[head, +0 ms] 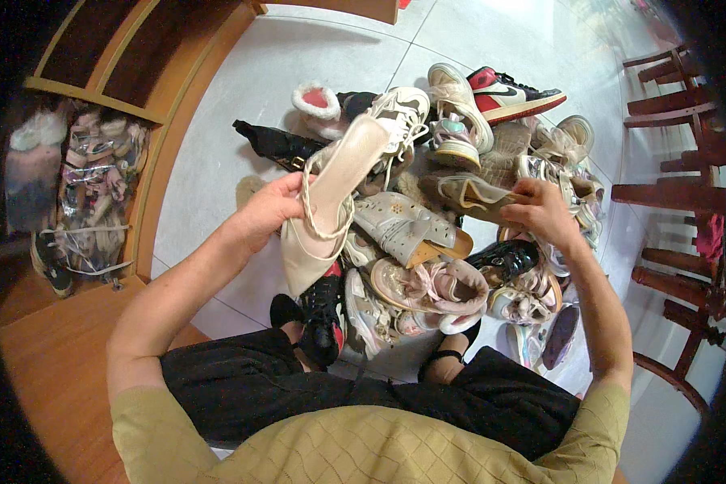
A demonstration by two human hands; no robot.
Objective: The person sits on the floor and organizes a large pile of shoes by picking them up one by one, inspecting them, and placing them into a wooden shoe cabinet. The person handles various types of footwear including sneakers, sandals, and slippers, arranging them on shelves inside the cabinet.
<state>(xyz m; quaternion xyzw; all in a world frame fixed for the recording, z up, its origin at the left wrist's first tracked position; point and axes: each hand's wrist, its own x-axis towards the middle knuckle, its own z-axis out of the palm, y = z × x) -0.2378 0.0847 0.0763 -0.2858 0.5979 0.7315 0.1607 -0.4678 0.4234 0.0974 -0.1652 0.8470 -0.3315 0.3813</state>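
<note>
My left hand (270,212) grips a cream pointed-toe shoe (342,175) by its braided strap, lifted over the pile with its insole facing up. On the right, my right hand (535,212) holds the edge of a dark shoe with a pale rim (472,195). Between the hands lies a grey perforated clog (390,224). A white lace-up sneaker (408,106) is just beyond the cream shoe's heel. Pink high-top shoes (457,287) and a shiny black shoe (508,260) lie nearer me. At the far side rests a red, white and black high-top sneaker (514,97).
An open wooden cabinet (151,133) stands on the left, with a clear bag of shoes (97,187) inside. Dark wooden chairs (671,193) line the right. A black boot (272,145) lies at the pile's left edge. Black-and-red sneaker (323,320) is by my feet.
</note>
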